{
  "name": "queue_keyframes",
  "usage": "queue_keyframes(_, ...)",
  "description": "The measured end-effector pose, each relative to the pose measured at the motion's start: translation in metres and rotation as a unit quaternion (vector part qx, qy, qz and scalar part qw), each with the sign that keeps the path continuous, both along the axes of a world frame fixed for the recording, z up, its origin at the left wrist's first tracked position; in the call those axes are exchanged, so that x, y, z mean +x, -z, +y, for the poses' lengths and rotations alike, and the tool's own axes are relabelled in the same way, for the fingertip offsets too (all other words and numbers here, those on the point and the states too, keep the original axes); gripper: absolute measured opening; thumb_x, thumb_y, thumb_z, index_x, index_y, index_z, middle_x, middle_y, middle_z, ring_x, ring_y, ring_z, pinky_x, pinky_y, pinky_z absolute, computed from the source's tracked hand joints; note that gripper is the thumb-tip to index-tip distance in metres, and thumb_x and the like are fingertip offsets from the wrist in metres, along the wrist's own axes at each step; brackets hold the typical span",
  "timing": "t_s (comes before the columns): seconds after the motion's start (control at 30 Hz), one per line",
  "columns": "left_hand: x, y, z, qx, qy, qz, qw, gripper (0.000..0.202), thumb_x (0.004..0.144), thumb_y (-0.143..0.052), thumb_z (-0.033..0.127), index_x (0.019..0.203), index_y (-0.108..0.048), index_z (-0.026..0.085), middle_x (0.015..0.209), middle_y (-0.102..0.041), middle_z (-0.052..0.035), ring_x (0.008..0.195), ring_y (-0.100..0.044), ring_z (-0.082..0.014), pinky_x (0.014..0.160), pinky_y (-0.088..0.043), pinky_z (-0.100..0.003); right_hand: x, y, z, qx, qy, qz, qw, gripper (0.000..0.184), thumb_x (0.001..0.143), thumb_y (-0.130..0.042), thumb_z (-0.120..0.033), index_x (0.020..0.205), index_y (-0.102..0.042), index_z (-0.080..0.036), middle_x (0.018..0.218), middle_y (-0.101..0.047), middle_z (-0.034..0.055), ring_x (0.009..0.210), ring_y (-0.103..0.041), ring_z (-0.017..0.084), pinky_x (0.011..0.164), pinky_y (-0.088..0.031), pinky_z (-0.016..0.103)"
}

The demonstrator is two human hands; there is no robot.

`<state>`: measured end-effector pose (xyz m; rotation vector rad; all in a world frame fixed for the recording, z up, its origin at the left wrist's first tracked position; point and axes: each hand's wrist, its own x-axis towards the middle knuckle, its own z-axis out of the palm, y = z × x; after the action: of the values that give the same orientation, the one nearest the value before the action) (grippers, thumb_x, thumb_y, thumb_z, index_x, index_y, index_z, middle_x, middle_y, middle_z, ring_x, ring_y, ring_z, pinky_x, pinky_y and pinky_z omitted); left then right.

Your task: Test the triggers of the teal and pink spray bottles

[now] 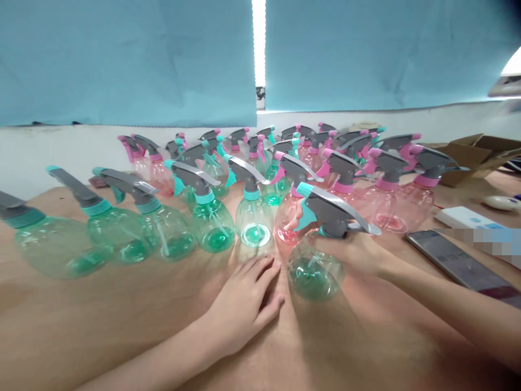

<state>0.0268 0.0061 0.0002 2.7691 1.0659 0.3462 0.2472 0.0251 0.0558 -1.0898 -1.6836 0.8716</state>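
Note:
My right hand [354, 250] is closed around the neck of a green spray bottle [315, 277] with a grey and turquoise trigger head. The bottle stands slightly tilted, in front of the other bottles; whether its base touches the table cannot be told. My left hand [248, 293] lies on the table to its left, fingers stretched out and holding nothing. Just beyond my left fingertips stands another green spray bottle [255, 220]. A pink spray bottle [287, 217] is partly hidden behind the held one.
More green bottles [166, 233] line the left, and several pink bottles [386, 206] stand at right and behind. On the right lie a phone [459, 263], a white box [468, 217], a computer mouse [502, 203] and an open cardboard box [476, 155]. Blue curtains [130, 60] hang behind the brown table [134, 326].

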Motion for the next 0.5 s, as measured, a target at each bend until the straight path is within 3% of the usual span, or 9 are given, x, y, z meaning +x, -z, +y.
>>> queue_keyframes(0.27,0.0005,0.0013,0.0006,0.004,-0.002,-0.006,1.0,0.044,0.094,-0.05,0.032,0.134,-0.046,0.015,0.139,-0.049,-0.0136,0.126,-0.045,-0.0305,0.104,-0.038,-0.048,-0.0014,-0.0055,-0.0033,0.033,0.004,-0.03,0.999,0.014,0.06,-0.052,-0.016,0.07,-0.056,-0.022,0.057,-0.049,-0.006,0.047,-0.041,0.009,0.045,-0.04,0.023)
queue_keyframes(0.5,0.0003,0.0008,0.0007,-0.005,-0.001,-0.012,1.0,0.044,0.094,-0.049,0.032,0.134,-0.045,0.016,0.138,-0.049,-0.0132,0.126,-0.044,-0.0309,0.103,-0.039,-0.05,0.0017,-0.0009,-0.0025,-0.016,0.013,-0.023,1.0,0.015,0.064,-0.056,-0.015,0.074,-0.06,-0.026,0.067,-0.062,-0.002,0.063,-0.06,0.018,0.058,-0.05,0.032)
